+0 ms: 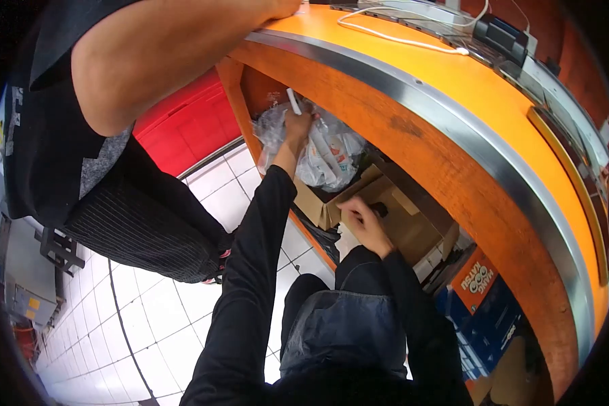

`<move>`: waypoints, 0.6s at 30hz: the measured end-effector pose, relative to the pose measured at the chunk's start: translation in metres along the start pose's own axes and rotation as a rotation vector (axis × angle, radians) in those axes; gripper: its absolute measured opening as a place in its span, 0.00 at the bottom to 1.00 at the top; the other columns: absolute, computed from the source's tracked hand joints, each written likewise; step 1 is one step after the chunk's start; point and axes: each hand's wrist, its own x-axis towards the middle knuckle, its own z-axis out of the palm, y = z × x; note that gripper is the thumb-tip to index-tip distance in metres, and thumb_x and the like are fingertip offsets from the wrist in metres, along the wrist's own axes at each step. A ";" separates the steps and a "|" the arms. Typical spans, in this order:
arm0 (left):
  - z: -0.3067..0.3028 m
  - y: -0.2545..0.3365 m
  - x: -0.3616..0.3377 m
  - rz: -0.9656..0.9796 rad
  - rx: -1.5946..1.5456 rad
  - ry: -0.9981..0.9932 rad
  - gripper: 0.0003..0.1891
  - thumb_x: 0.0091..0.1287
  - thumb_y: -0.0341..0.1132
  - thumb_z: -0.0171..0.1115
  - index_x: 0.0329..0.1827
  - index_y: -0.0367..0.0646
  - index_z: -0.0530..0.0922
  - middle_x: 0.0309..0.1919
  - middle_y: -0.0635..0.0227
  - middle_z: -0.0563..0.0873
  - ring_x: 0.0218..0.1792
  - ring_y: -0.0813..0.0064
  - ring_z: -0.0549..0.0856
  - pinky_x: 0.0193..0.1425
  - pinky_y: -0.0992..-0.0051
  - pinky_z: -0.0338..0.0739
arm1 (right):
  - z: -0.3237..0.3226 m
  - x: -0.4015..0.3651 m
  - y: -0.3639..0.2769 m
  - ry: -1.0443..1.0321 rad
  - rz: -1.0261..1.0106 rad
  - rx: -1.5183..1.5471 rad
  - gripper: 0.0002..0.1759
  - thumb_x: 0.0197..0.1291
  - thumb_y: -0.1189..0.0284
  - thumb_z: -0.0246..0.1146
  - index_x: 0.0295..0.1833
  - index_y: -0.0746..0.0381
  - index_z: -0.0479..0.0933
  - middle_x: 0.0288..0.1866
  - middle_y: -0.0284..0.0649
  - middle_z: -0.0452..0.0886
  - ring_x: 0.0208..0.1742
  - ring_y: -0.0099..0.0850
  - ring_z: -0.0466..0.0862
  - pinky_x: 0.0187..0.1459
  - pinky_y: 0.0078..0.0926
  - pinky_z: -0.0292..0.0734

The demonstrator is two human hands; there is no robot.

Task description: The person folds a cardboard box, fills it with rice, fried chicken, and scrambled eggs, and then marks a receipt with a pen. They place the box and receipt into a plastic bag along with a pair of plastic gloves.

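Note:
My left hand reaches under the counter into a heap of clear and white plastic bags. Its fingers are closed, and a slim white stick-like thing juts up from them. Closer to me, my right hand is held over the near side of an open cardboard box, fingers curled together. A pale surface shows just below those fingers; what they hold, if anything, I cannot tell. Inside the box lies a small dark item.
Another person stands close on my left, one arm resting on the orange counter. A white cable lies on the countertop. A blue and orange printed box stands at right under it. A red chest is beyond the person.

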 end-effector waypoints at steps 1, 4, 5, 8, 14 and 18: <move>0.005 0.009 -0.004 -0.001 -0.070 -0.042 0.13 0.67 0.24 0.57 0.53 0.30 0.71 0.39 0.60 0.82 0.32 0.72 0.84 0.33 0.77 0.81 | 0.008 0.028 0.014 -0.067 -0.016 0.022 0.09 0.66 0.80 0.54 0.49 0.62 0.75 0.50 0.42 0.81 0.54 0.32 0.81 0.53 0.29 0.76; 0.004 0.008 0.004 0.055 -0.251 -0.117 0.16 0.66 0.24 0.58 0.56 0.29 0.71 0.42 0.58 0.83 0.36 0.71 0.86 0.37 0.78 0.81 | 0.022 0.102 0.108 -0.173 -0.241 -0.380 0.10 0.61 0.81 0.56 0.48 0.62 0.75 0.49 0.45 0.81 0.54 0.42 0.81 0.54 0.32 0.74; -0.001 0.010 0.004 0.035 -0.117 -0.162 0.17 0.65 0.24 0.59 0.57 0.29 0.71 0.43 0.58 0.83 0.36 0.71 0.86 0.38 0.77 0.82 | 0.025 0.114 0.118 -0.180 -0.243 -0.376 0.10 0.61 0.81 0.56 0.48 0.62 0.75 0.49 0.45 0.81 0.54 0.42 0.81 0.54 0.32 0.74; -0.009 0.033 -0.008 0.029 -0.001 -0.258 0.21 0.64 0.24 0.60 0.60 0.30 0.70 0.45 0.57 0.83 0.35 0.73 0.86 0.38 0.74 0.82 | 0.023 0.153 0.134 0.076 -0.415 -0.590 0.11 0.57 0.82 0.58 0.46 0.61 0.75 0.47 0.46 0.81 0.54 0.48 0.79 0.54 0.35 0.73; -0.046 0.050 -0.045 0.365 0.672 -0.196 0.24 0.60 0.30 0.68 0.59 0.32 0.71 0.43 0.50 0.85 0.30 0.61 0.88 0.38 0.70 0.81 | 0.001 0.204 0.120 -0.182 -0.231 -0.398 0.09 0.55 0.81 0.61 0.43 0.62 0.74 0.39 0.43 0.80 0.44 0.42 0.82 0.45 0.37 0.74; -0.077 -0.039 -0.050 0.392 0.936 -0.092 0.29 0.57 0.34 0.71 0.64 0.46 0.73 0.55 0.42 0.80 0.44 0.44 0.85 0.46 0.62 0.81 | -0.018 0.236 0.094 -0.360 -0.025 -0.443 0.07 0.56 0.82 0.59 0.41 0.63 0.75 0.35 0.43 0.79 0.39 0.35 0.81 0.42 0.33 0.74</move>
